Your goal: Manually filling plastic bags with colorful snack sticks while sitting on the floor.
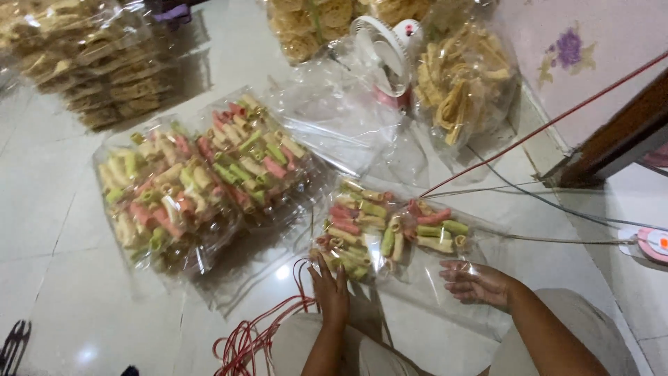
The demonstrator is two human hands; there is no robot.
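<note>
We sit on the tiled floor (62,230) with a clear bag (396,233) of pink, green and cream tube snacks lying just in front of our knees, its open mouth turned toward us, which seems why both hands sit at the near end. Our left hand (331,291) lies flat on the bag's near left corner, fingers (324,270) straight and pressed together, pinning the plastic down. Our right hand (477,283) rests palm up at the bag's near right edge, fingers (456,278) loosely spread and slightly curled; the film seems to lie over or under them, and we cannot tell whether they grip it. Neither hand is closed

Red string (254,338) loops on the floor just left of our left wrist, within easy reach. Two filled bags (198,181) of the same snacks lie to the left, side by side. Farther off stand a small white fan (386,52), a bag of yellow crisps (463,83) to its right, and stacked packs (97,66) at the far left
</note>
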